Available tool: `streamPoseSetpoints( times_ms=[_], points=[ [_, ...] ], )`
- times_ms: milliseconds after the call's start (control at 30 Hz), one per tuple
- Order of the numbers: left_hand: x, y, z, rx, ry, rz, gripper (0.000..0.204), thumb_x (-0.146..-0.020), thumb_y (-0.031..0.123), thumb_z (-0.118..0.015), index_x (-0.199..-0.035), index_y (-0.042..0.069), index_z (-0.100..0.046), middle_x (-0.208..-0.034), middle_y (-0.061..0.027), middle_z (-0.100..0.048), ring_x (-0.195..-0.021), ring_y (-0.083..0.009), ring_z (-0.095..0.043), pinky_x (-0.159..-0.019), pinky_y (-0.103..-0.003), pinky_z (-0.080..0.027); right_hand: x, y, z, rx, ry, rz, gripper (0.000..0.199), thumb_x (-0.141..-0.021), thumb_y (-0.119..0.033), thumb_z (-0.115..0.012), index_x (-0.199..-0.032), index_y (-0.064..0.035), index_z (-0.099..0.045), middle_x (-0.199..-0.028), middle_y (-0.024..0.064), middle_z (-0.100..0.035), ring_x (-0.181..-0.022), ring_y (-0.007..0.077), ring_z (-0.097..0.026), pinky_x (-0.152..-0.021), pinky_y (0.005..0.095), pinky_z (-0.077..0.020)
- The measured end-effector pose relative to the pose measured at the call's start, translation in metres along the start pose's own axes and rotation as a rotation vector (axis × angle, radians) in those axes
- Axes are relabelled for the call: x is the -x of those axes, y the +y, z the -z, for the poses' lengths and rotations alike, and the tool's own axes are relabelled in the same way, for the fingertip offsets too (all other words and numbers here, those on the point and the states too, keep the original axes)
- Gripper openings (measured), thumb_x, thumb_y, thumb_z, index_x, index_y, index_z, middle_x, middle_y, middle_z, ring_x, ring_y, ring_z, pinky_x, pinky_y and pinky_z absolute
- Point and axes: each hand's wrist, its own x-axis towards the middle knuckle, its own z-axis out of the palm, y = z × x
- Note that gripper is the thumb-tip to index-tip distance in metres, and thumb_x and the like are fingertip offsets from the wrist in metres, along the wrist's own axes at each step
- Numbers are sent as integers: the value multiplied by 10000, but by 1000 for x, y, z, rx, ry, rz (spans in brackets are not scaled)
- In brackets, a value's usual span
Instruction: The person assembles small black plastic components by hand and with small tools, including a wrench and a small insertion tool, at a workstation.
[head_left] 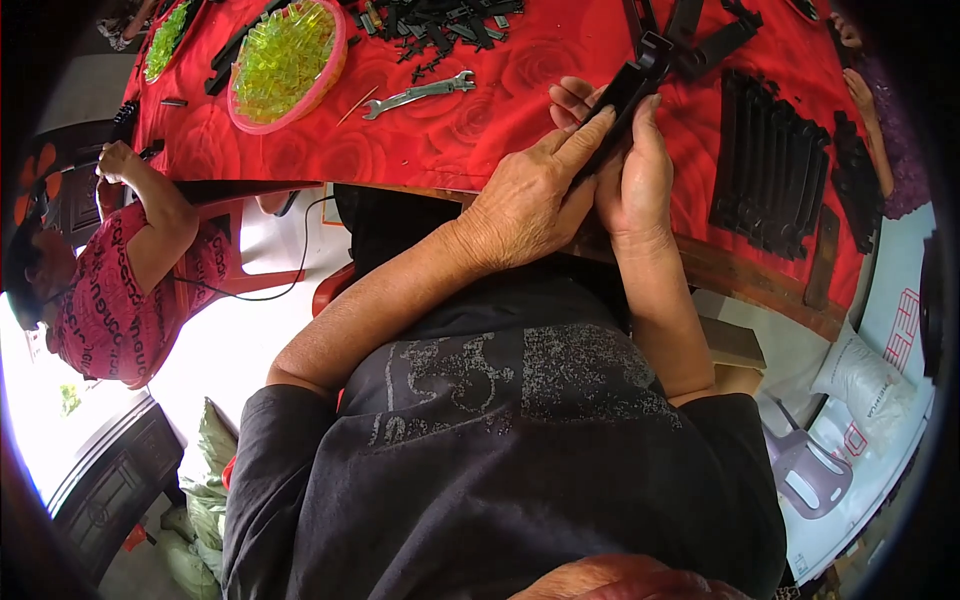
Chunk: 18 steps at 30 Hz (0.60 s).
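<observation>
Above the near edge of the table, both my hands hold a long black plastic bar that slants up to the right. My left hand is closed on its lower end, with the index finger stretched along it. Cupped beneath and beside the bar is my right hand, its thumb against the side. The bar's upper end meets or overlaps other black strips; whether they are joined I cannot tell. Left of my hands, a silver open-ended wrench lies on the red tablecloth.
A pink basket holds yellow-green clear pieces. Small black parts are heaped at the back. Long black strips lie in a row at right. One person sits at left; another person's arm shows at far right.
</observation>
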Motion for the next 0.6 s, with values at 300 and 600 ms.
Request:
streamPoseSetpoints(
  times_ms=[300, 600],
  points=[
    [-3, -4, -2, -39, -19, -4, 690, -855, 99, -607, -1486, -6, -348, -1073, -287, -635, -903, -421, -670, -765, -449, -566, -2, 4, 4, -35, 37, -20, 683, -1062, -529, -265, -1252, 82, -503, -1201, 217, -625, -1129, 316, -631, -1023, 418, -491],
    [-4, -2, 4, -50, -64, 22, 683, -860, 112, -599, -1477, -28, -340, -977, -286, -655, -863, -428, -670, -749, -470, -557, 0, 4, 2, -27, 7, -49, 707, -1057, -542, -261, -1238, 101, -493, -1176, 230, -624, -1112, 308, -645, -1043, 431, -486]
  ],
)
